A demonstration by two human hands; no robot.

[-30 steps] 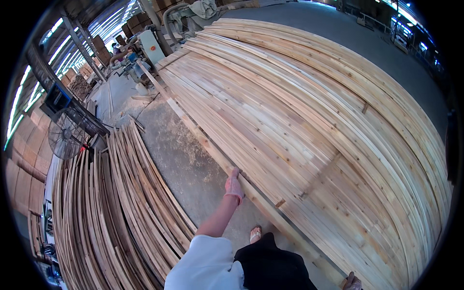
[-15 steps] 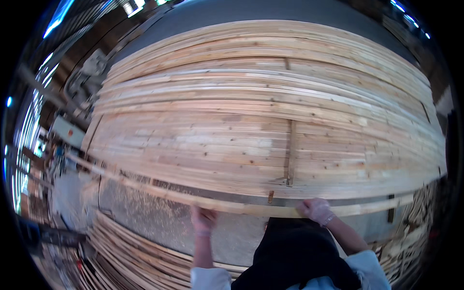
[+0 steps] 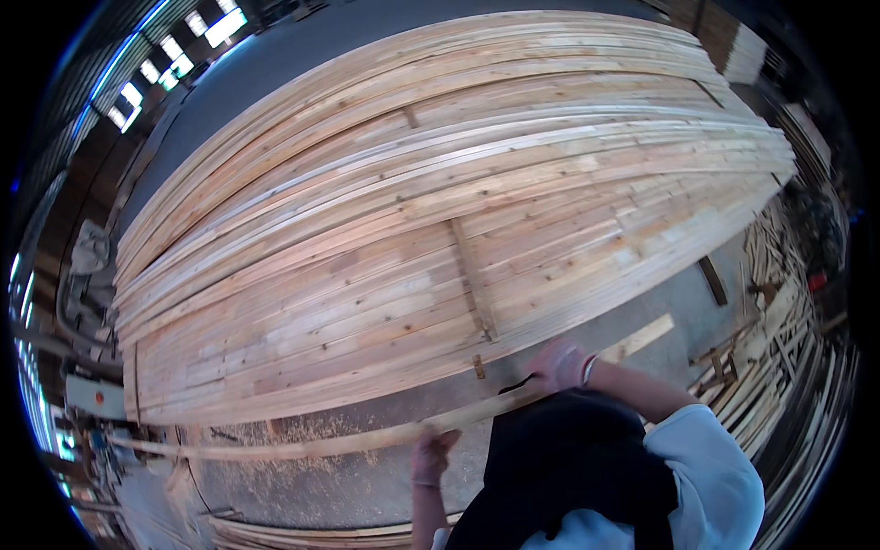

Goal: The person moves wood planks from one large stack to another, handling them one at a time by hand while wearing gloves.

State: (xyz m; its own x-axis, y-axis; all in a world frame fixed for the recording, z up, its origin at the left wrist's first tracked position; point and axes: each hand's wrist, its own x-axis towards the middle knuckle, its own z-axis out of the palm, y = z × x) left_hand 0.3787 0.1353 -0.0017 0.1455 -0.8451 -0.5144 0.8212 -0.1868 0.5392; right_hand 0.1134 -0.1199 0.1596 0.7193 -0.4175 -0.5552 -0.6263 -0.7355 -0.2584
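A long, narrow wooden strip (image 3: 339, 446) runs across in front of me, its far-left part reaching toward the machinery and its short right end rising past my body. My right hand (image 3: 557, 366), in a thin pale glove, is closed around the strip near its right end. Lower and to the left, my left hand (image 3: 434, 456) is closed at the strip's near edge, its fingers partly blurred. Beyond the strip lies a broad stack of pale boards (image 3: 367, 302), with a crosspiece (image 3: 472, 280) lying over the lower layer.
Sawdust covers part of the concrete floor (image 3: 367, 490) between the stack and me. More strips (image 3: 321, 533) lie low at the front left. Offcuts and sticks (image 3: 770, 367) are piled on the right. A pale machine box (image 3: 94, 398) stands at far left.
My view has turned to the right, so the stack appears tilted. The strip's right end now shows nearer my right hand. My left hand appears closer to my right hand.
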